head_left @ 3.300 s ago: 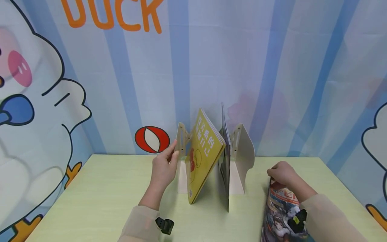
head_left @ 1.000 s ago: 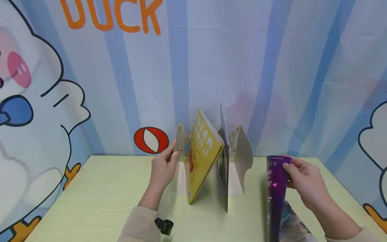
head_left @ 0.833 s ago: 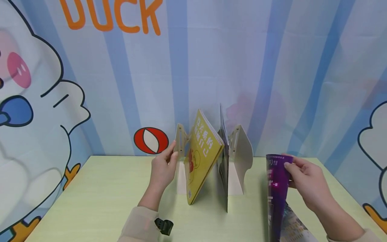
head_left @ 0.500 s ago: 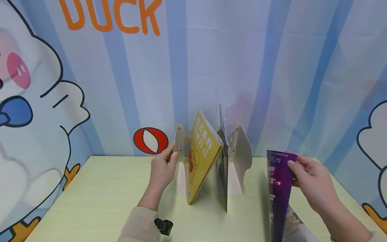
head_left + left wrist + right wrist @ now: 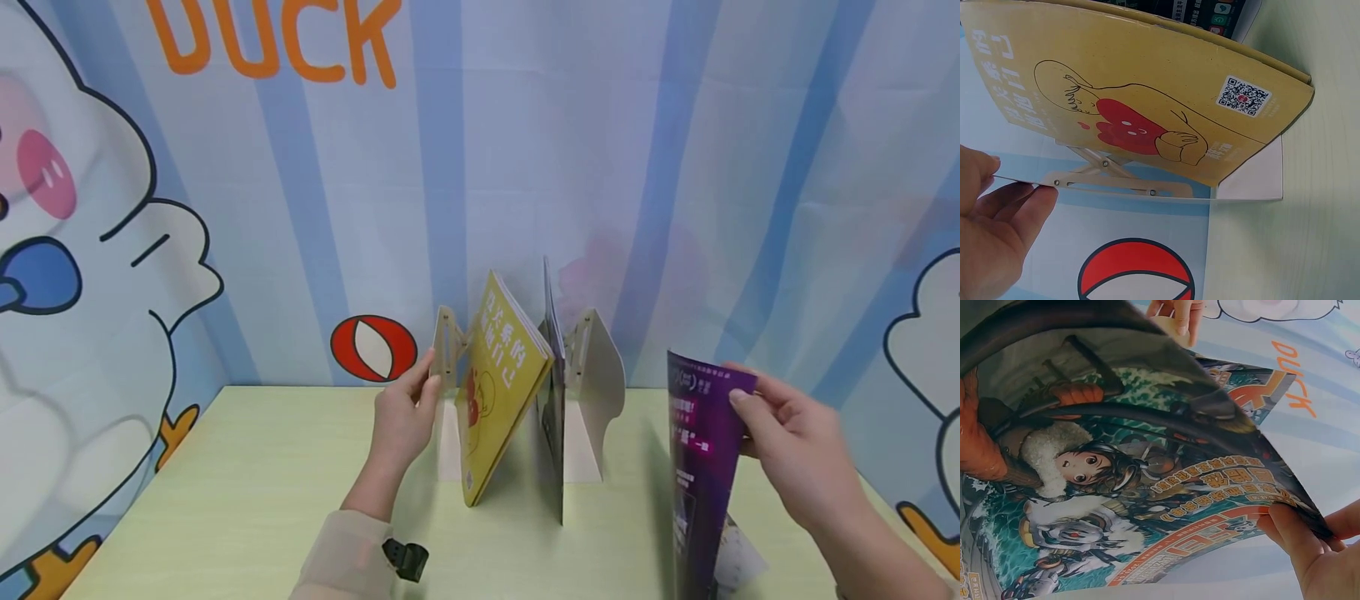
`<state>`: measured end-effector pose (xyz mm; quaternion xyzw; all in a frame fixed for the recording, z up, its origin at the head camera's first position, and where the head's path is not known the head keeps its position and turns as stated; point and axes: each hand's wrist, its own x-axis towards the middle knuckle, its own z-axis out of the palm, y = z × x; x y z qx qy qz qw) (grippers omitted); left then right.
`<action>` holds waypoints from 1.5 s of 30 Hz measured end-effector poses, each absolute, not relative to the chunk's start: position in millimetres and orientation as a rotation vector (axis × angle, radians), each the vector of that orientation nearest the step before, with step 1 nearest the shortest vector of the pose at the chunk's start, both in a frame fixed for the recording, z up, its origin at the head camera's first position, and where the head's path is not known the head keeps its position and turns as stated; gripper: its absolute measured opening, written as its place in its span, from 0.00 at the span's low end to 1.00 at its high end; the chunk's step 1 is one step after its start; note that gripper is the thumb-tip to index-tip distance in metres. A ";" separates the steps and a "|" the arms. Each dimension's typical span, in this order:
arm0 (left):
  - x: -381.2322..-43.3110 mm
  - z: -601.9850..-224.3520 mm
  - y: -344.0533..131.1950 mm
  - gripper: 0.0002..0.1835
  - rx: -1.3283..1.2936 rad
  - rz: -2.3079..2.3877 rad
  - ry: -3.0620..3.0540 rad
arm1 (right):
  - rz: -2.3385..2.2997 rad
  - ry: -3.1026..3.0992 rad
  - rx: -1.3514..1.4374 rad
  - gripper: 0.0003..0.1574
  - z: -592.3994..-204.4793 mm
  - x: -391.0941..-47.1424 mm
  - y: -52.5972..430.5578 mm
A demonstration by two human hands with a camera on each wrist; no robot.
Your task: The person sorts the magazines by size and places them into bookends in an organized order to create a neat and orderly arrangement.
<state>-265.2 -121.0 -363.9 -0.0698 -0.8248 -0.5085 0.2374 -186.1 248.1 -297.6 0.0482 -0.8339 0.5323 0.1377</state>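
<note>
My left hand [image 5: 403, 417] pinches the upper edge of the left plate [image 5: 447, 350] of a pale expandable bookend on the table. Between the plates, a yellow picture book [image 5: 502, 383] leans right against a thin dark book [image 5: 557, 392], which stands edge-on. My right hand [image 5: 802, 450] grips the top right corner of a magazine [image 5: 701, 467], thumb on its purple side. The magazine bends, standing roughly upright; its lower end leaves the head view. Its illustrated cover [image 5: 1085, 456] fills much of the right wrist view, where a second printed corner [image 5: 1266, 397] shows behind it.
The bookend's right plate [image 5: 607, 383] stands between the dark book and the magazine. A pale printed corner [image 5: 738, 554] shows beside the magazine's lower part; whether it belongs to the magazine I cannot tell. A blue striped cloth [image 5: 510, 167] hangs behind the table [image 5: 300, 467].
My right hand has shifted its hold and raised the magazine from lying cover-up at the right; its purple side now shows in the head view. The left hand and bookend have stayed put.
</note>
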 end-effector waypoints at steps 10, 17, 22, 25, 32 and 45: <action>-265.3 -364.3 -121.0 0.23 -0.195 -1.390 -2.262 | 1.407 -2.400 0.090 0.32 -289.1 -177.7 242.7; -264.7 -364.1 -120.9 0.23 -0.188 -1.395 -2.263 | 1.355 -2.418 0.059 0.31 -285.6 -173.6 242.5; -264.8 -364.7 -120.9 0.23 -0.184 -1.401 -2.260 | 1.291 -2.398 0.055 0.30 -284.9 -170.6 240.2; -265.3 -365.2 -121.0 0.23 -0.189 -1.402 -2.255 | 1.249 -2.381 0.044 0.30 -284.5 -168.5 237.7; -265.1 -364.9 -120.9 0.23 -0.177 -1.405 -2.260 | 1.209 -2.347 0.047 0.29 -283.4 -165.6 235.6; -264.8 -364.5 -121.0 0.23 -0.176 -1.412 -2.266 | 1.176 -2.295 0.092 0.27 -279.6 -160.8 234.3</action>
